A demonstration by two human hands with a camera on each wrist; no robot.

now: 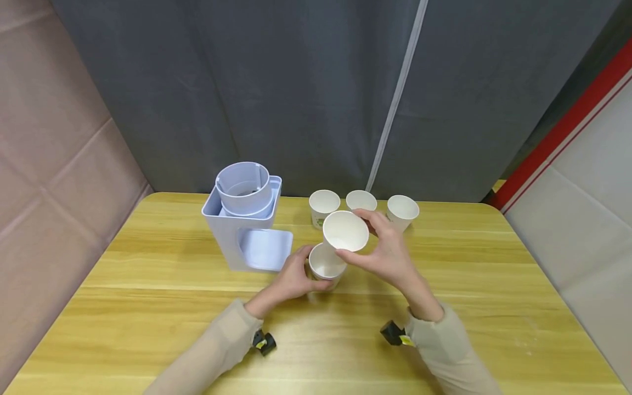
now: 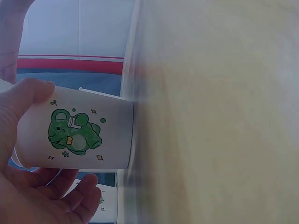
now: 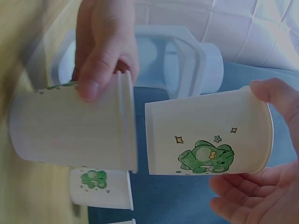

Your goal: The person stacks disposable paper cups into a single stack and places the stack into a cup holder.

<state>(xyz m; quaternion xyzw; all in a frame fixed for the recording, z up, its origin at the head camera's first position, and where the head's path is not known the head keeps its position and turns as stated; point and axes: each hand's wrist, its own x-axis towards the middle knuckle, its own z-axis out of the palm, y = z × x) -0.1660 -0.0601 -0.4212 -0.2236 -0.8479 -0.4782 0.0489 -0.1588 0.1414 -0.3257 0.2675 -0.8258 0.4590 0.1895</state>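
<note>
My left hand (image 1: 296,275) grips a white paper cup (image 1: 327,262) low over the wooden table, thumb and fingers around its sides. In the right wrist view this lower cup (image 3: 70,126) shows a doubled rim, like nested cups. A green cartoon bear is printed on its side in the left wrist view. My right hand (image 1: 387,252) holds another white paper cup (image 1: 345,231) by its rim, just above the lower one. A gap shows between this upper cup's base and the lower rim in the right wrist view, and its mouth faces up.
A pale blue plastic stand (image 1: 222,236) with a round holder (image 1: 244,189) on top and a flat tray (image 1: 269,249) is on the left. Behind my hands stand three more paper cups (image 1: 323,204) in a row, near a grey curtain (image 1: 296,99) at the table's back edge.
</note>
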